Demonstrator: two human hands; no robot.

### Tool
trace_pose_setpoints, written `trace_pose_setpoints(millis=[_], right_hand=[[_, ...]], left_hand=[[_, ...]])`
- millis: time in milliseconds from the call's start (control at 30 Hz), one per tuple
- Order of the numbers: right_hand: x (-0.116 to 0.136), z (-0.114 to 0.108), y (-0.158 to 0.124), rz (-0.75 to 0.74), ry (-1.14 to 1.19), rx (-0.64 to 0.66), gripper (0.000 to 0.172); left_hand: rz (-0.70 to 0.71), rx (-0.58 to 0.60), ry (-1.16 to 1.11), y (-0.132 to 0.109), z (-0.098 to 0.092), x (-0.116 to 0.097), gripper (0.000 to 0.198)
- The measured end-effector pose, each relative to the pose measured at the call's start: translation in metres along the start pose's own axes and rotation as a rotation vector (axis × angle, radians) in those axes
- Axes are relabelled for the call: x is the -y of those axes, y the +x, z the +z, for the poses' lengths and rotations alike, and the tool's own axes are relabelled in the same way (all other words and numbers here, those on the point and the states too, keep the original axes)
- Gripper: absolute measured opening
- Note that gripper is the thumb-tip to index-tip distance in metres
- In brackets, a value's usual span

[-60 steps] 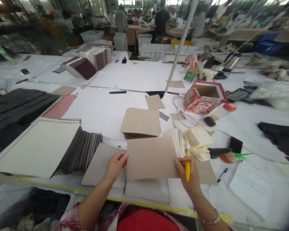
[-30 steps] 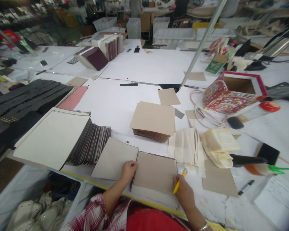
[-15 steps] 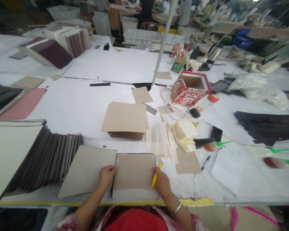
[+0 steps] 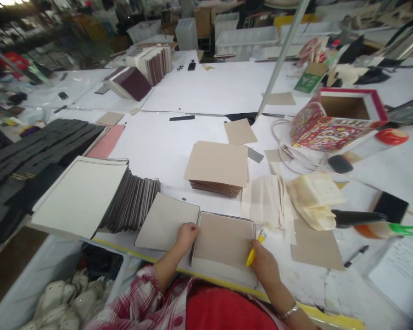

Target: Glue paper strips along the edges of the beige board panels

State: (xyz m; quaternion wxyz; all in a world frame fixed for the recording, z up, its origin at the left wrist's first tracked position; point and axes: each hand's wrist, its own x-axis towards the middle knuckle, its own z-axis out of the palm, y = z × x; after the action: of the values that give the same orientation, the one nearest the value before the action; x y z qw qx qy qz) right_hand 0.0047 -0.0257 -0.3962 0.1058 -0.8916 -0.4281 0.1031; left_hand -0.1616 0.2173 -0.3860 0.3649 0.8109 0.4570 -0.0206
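Directly before me lies an open cover with dark edges; its left panel (image 4: 168,221) is bare greyish board. On its right side rests a brown cardboard sheet (image 4: 223,238), with a paler strip showing below. My left hand (image 4: 186,237) has its fingers closed at the sheet's left edge, by the fold. At the right edge is my right hand (image 4: 264,263), closed around a small yellow-handled brush (image 4: 251,256), bristles pointing away from me. Its fingertips touch the sheet's edge.
A stack of cardboard sheets (image 4: 218,162) stands beyond the cover. Piled dark-edged covers (image 4: 79,192) lie left. To the right are cream fabric strips (image 4: 266,199), a yellowish block (image 4: 313,197), a green-nozzled bottle (image 4: 375,229) and a red patterned box (image 4: 333,130). A metal pole (image 4: 282,57) rises behind.
My view has turned left, so the table's contents sit further right and the bin below shows. Both hands keep about the same places on the cardboard sheet; the brush stays in my right hand.
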Motion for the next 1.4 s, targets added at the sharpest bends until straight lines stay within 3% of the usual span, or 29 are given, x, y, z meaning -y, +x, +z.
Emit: trace_pose_setpoints(millis=[100, 200, 267, 367, 467, 633, 767, 867, 967, 1067, 1167, 1267, 1400], right_hand=[[0.001, -0.009, 0.002, 0.011, -0.118, -0.008, 0.017], [0.000, -0.019, 0.005, 0.056, -0.229, -0.079, 0.028], [0.001, -0.024, 0.008, 0.030, -0.267, -0.112, 0.030], [0.006, -0.018, 0.013, -0.163, -0.191, -0.181, 0.022], [0.012, 0.002, 0.017, -0.388, -0.024, -0.249, 0.028], [0.009, 0.026, 0.019, -0.470, 0.136, -0.330, 0.026], [0.010, 0.001, 0.019, -0.454, 0.200, -0.261, 0.019], [0.031, -0.035, 0.018, -0.282, 0.341, -0.152, 0.027], [0.068, -0.057, 0.027, -0.079, 0.686, -0.030, 0.037], [0.103, -0.053, 0.050, 0.072, 1.019, 0.028, 0.038], [0.118, -0.034, 0.073, 0.191, 1.169, 0.080, 0.035], [0.105, -0.021, 0.080, 0.273, 1.182, 0.086, 0.027], [0.052, -0.030, 0.065, 0.354, 1.139, 0.015, 0.026]], left_hand=[[0.027, 0.007, 0.075, 0.000, -0.008, -0.004, 0.015], [0.095, -0.039, 0.168, -0.002, -0.015, -0.013, 0.021], [0.299, -0.068, 0.316, -0.005, -0.015, -0.018, 0.030], [0.764, -0.006, 0.547, -0.009, -0.004, -0.020, 0.037], [0.948, 0.011, 0.593, -0.012, 0.017, -0.011, 0.039], [0.859, -0.139, 0.524, -0.018, 0.046, -0.003, 0.040], [0.799, -0.224, 0.477, -0.029, 0.054, -0.012, 0.055], [0.824, -0.252, 0.458, -0.034, 0.052, -0.015, 0.054], [0.873, -0.237, 0.454, -0.036, 0.051, -0.014, 0.041], [0.927, -0.223, 0.449, -0.036, 0.050, -0.012, 0.035], [0.927, -0.237, 0.448, -0.036, 0.050, -0.012, 0.035], [0.918, -0.223, 0.459, -0.036, 0.049, -0.013, 0.037], [0.903, -0.212, 0.464, -0.037, 0.047, -0.015, 0.035]])
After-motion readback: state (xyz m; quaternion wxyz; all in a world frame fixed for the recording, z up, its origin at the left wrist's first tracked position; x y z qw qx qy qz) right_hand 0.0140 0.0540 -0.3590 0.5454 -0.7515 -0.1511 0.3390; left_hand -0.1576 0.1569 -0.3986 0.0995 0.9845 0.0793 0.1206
